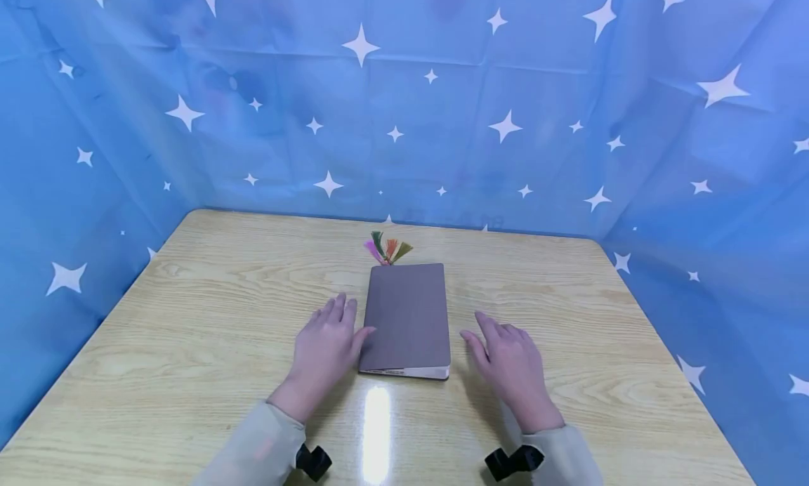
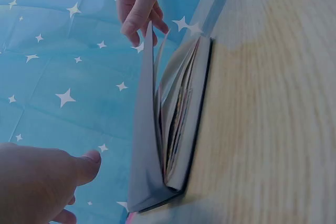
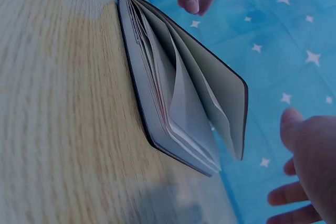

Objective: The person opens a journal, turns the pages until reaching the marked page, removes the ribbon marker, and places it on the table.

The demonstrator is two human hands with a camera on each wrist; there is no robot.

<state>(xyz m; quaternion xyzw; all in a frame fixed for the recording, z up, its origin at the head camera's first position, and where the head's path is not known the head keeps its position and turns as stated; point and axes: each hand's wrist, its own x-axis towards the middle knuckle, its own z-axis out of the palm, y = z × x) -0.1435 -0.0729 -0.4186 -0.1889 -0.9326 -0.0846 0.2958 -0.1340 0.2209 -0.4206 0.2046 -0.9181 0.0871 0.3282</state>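
A dark grey-brown notebook [image 1: 407, 317] lies on the wooden table between my two hands. Its front cover stands partly raised, hinged on the left, and loose pages fan out beneath it in both wrist views. Several coloured tassels [image 1: 388, 248] stick out past its far edge. My left hand [image 1: 324, 345] hovers beside the spine with fingers extended; from the head its thumb overlaps the cover edge, but the left wrist view shows a gap. To the right of the notebook, my right hand [image 1: 508, 363] is held above the table, fingers loosely spread, holding nothing.
The pale wood-grain table [image 1: 240, 282] reaches to a blue star-patterned cloth [image 1: 430, 100] hanging behind and at both sides. Dark wrist mounts [image 1: 312, 463] sit by both sleeves. A bright light reflection shows on the tabletop in front of the notebook.
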